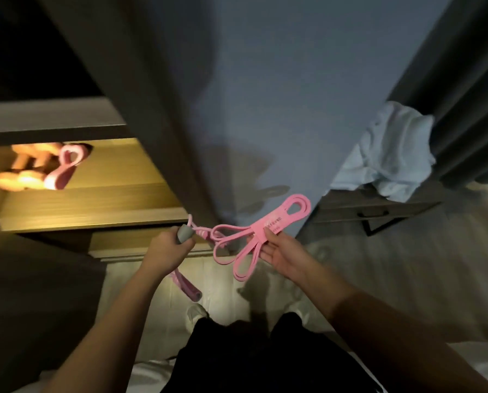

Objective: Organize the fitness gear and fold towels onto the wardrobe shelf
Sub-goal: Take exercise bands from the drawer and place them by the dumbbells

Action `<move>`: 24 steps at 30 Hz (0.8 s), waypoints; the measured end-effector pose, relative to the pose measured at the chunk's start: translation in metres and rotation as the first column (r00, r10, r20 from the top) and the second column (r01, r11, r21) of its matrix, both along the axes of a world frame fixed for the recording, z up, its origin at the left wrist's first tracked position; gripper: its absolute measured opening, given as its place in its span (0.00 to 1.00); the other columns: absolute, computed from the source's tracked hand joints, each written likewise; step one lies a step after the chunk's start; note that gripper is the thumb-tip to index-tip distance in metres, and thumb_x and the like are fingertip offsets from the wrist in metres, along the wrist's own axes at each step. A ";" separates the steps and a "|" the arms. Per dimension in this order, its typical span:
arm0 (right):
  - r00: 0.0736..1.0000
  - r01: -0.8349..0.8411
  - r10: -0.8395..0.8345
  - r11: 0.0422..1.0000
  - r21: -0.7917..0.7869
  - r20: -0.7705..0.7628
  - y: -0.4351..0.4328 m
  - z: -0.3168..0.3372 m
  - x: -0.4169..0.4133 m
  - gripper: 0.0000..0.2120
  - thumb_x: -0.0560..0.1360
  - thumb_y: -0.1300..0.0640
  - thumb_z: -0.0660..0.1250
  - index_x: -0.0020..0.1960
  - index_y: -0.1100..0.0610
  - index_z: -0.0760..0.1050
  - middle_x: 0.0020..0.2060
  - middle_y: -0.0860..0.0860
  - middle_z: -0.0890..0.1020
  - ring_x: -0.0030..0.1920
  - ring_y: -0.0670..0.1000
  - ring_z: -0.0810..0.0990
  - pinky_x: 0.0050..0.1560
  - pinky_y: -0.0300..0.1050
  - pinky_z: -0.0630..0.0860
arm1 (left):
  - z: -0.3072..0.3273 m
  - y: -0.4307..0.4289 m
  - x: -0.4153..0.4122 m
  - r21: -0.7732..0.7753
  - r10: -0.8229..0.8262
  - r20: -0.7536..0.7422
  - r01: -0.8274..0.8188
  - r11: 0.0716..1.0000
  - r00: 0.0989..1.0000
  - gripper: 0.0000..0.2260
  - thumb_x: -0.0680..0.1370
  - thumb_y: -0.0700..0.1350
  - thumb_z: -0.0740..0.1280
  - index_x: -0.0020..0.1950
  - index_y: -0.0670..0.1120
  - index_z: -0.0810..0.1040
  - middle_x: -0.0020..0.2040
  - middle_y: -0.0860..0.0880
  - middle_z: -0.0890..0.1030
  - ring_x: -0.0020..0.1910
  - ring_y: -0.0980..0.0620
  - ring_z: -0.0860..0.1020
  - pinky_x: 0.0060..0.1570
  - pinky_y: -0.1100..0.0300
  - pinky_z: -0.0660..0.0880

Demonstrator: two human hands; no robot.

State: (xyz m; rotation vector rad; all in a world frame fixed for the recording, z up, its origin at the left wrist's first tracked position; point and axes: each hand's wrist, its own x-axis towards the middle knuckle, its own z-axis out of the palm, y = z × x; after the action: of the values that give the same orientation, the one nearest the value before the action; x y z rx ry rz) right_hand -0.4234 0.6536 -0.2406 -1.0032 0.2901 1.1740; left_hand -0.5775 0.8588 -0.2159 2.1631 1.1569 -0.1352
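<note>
Blurring dumbbells (24,168) on shelf (95,191); left grip (167,248) hides handle (184,234).

Pink resistance band (261,232), looped flat, centre. Skipping rope (184,234), grey-pink handles, left of it. Pink gear (38,168) on lit wardrobe shelf (95,194), far left. Crumpled pale towel (390,151), far right.

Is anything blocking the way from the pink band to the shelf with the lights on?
Nothing visible does. The pink band hangs from the right hand, and the lit shelf is open in front; the pink gear on it sits toward its left side.
</note>
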 end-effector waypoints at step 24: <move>0.987 -0.023 0.021 1.000 -0.011 -0.160 0.297 -0.004 -0.170 0.06 0.79 0.66 0.63 0.55 0.62 0.75 0.42 0.56 0.86 0.42 0.53 0.86 0.49 0.53 0.79 | 0.007 0.228 -0.210 -0.018 0.277 -0.040 -0.278 0.960 0.960 0.10 0.77 0.51 0.67 0.51 0.45 0.76 0.45 0.44 0.80 0.44 0.46 0.79 0.49 0.47 0.79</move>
State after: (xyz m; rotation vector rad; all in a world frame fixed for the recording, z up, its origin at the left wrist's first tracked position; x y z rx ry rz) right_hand -0.5930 0.9511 -0.2445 -0.9270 0.4151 1.2765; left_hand -0.7874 1.0866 -0.2089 1.9617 1.4595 -0.0650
